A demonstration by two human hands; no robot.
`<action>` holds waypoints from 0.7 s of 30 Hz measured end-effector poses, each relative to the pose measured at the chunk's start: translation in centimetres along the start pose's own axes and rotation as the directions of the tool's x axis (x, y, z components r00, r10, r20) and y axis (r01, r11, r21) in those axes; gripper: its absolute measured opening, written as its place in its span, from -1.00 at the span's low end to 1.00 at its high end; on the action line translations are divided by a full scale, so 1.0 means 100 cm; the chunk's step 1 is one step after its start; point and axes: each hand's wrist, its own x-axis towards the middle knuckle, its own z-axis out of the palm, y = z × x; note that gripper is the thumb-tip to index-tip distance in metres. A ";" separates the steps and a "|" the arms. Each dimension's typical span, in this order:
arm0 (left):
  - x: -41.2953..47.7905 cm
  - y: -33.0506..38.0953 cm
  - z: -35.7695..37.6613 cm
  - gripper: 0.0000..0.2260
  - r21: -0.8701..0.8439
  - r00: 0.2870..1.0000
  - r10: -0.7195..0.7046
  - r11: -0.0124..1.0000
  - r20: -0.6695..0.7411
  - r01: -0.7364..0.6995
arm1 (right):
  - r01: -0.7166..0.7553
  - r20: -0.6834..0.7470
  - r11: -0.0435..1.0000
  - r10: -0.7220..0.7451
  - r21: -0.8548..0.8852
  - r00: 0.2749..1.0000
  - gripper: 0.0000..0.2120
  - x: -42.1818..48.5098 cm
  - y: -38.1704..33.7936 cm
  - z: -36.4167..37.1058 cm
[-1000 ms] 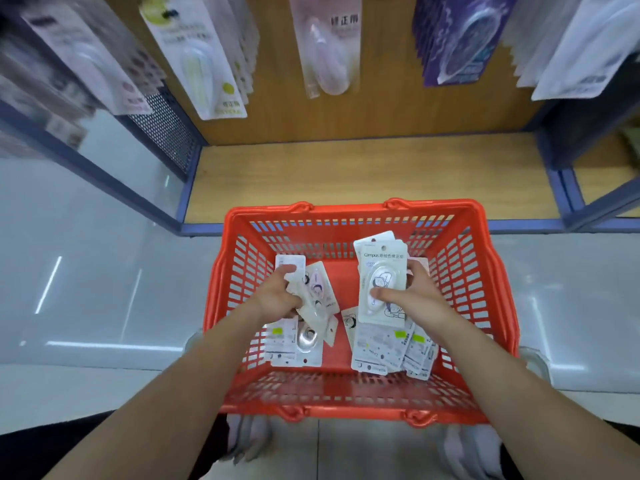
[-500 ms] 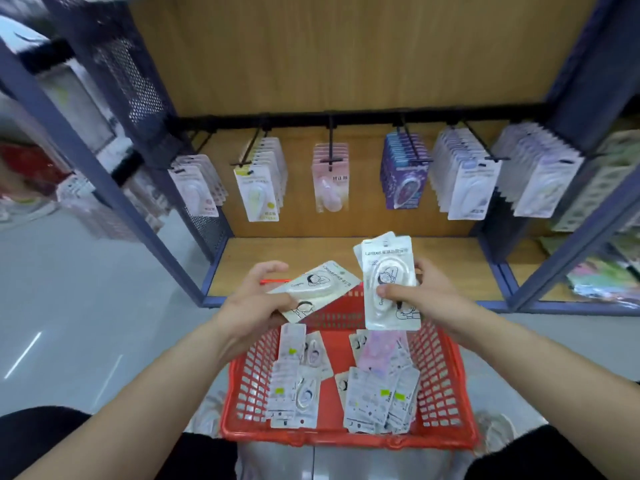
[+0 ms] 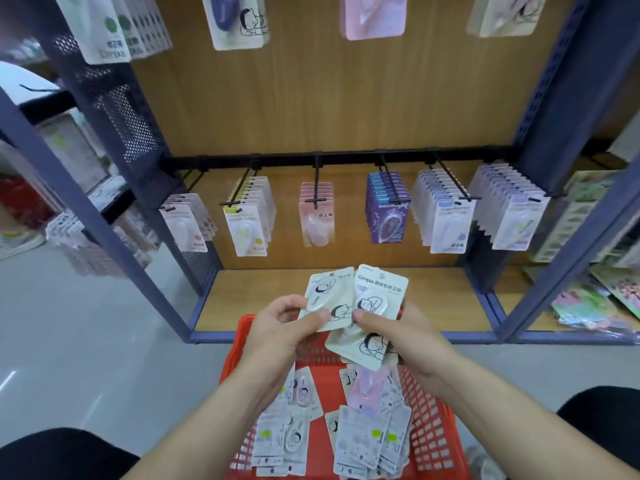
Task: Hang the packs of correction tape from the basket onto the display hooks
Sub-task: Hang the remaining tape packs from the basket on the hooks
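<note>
Left hand [image 3: 280, 327]: thumb and fingers pinch the lower edge of one white pack [image 3: 325, 299]. It is tilted, and its side touches the stack beside it.

Right hand [image 3: 412, 341]: thumb on the front, fingers behind, clamped on a stack [image 3: 379, 294] of at least two packs (exact count hidden).

Writing: the stack's front card reads "Campus", followed by Chinese characters. The pack reads "Campus" along its side. Both carry a cartoon figure.

Below both hands: a red basket [image 3: 438, 431] holds loose packs [image 3: 363, 441] in two heaps, mostly back side up. Some bear yellow-green stickers (print too small to read).

Beyond the hands: black hooks [image 3: 317, 183] on a rail. Six are loaded with hung packs [image 3: 388, 211] in pale, yellow, pink, purple and white.

Above those: more cards, the one at upper left marked "Campus".
</note>
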 end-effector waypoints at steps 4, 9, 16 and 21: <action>0.014 -0.005 0.001 -0.62 0.039 1.000 -0.009 0.999 -0.001 0.009 | 0.003 0.010 1.000 -0.003 0.026 1.000 -0.72 0.011 -0.006 -0.004; 0.023 0.001 -0.006 -0.47 0.224 0.996 0.006 0.974 0.085 -0.025 | 0.019 -0.031 1.000 -0.019 0.006 0.999 -0.65 0.028 -0.009 -0.010; 0.022 0.000 -0.004 -0.47 0.398 0.987 0.077 0.909 0.138 -0.126 | 0.000 -0.050 0.999 -0.002 -0.033 0.999 -0.46 0.040 -0.002 -0.008; 0.021 0.002 0.000 -0.78 0.290 0.993 0.099 0.950 0.070 -0.115 | 0.006 -0.033 0.999 -0.007 -0.037 0.999 -0.30 0.036 -0.004 -0.001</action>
